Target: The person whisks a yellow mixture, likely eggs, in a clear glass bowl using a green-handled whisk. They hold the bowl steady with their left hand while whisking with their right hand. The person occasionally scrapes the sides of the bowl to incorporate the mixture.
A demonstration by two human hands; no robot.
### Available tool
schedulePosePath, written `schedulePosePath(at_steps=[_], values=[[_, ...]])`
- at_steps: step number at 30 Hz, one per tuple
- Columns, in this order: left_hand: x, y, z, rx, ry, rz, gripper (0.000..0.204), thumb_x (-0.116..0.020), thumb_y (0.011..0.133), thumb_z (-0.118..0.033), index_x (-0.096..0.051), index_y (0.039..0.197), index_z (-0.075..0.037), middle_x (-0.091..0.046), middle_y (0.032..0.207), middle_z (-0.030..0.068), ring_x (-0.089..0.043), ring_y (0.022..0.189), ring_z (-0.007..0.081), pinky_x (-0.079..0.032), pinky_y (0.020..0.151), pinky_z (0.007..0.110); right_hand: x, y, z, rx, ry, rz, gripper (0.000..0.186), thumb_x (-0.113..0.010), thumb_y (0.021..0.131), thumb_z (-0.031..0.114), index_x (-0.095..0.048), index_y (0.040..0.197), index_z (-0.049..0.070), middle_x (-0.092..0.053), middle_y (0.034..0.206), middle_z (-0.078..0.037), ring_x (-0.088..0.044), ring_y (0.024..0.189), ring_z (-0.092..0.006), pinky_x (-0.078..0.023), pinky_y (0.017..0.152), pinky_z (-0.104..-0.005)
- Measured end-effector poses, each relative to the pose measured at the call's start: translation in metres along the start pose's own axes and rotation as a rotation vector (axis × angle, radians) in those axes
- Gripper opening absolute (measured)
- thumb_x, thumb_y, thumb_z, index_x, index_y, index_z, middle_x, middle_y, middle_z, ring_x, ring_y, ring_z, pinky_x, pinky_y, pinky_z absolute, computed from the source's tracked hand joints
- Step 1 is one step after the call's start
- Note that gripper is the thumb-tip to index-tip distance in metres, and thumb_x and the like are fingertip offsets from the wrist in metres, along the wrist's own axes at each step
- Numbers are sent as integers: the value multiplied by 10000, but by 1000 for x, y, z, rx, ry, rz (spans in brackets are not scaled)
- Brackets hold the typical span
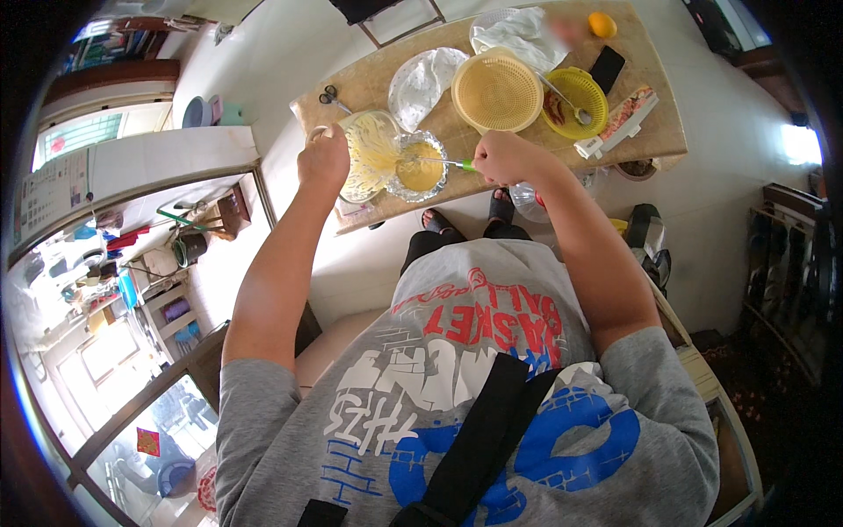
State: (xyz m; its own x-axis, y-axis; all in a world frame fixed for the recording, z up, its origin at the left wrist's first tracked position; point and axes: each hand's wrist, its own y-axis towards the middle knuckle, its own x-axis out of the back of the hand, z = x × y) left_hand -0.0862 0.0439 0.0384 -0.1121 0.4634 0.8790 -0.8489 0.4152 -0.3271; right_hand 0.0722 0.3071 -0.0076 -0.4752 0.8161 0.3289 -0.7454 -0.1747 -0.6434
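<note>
My left hand is closed on the near-left side of a clear bowl streaked with pale yellow batter. The bowl is tipped to the right, its edge over a round foil-lined pan. Yellow batter lies in the pan. In my right hand is a tool with a green handle and a thin metal shaft. It points left, over the pan; its head is too small to make out against the batter.
Behind the pan are a white plastic-covered dish, a cream basket and a yellow basket with a spoon. Scissors, a black phone, an orange and a long box also lie on the table.
</note>
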Motion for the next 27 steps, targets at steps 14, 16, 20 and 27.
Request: schedulePosePath(at_steps=[14, 16, 20, 27], values=[[11, 9, 5, 22, -28, 111, 304, -469, 941, -69, -592, 1201, 31, -644, 1240, 223, -702, 1009, 368, -575, 838, 453, -67, 22, -38, 64, -115, -300, 252, -593, 882, 198, -722, 903, -18, -694, 919, -286, -686, 900, -445, -557, 812, -505], [6, 12, 9, 43, -49, 136, 317, -485, 934, -73, -590, 1217, 23, -629, 1276, 218, -695, 1034, 370, -570, 855, 459, -72, 22, -41, 43, -87, -320, 257, -603, 887, 213, -724, 924, -11, -696, 923, -281, -682, 926, -441, -551, 825, -509], [-1, 16, 12, 84, -115, 180, 384, -518, 912, -80, -571, 1288, -20, -615, 1313, 199, -672, 1095, 362, -552, 906, 467, -80, 25, -51, 21, 17, -307, 270, -610, 900, 240, -719, 933, -5, -697, 956, -275, -677, 943, -440, -543, 841, -504], [-2, 11, 17, 96, -188, 238, 559, -534, 886, -76, -474, 1441, -96, -633, 1309, 152, -635, 1166, 335, -512, 993, 442, -105, 29, -61, 85, 50, -407, 285, -604, 899, 234, -692, 875, -36, -686, 894, -288, -673, 889, -452, -532, 813, -517]])
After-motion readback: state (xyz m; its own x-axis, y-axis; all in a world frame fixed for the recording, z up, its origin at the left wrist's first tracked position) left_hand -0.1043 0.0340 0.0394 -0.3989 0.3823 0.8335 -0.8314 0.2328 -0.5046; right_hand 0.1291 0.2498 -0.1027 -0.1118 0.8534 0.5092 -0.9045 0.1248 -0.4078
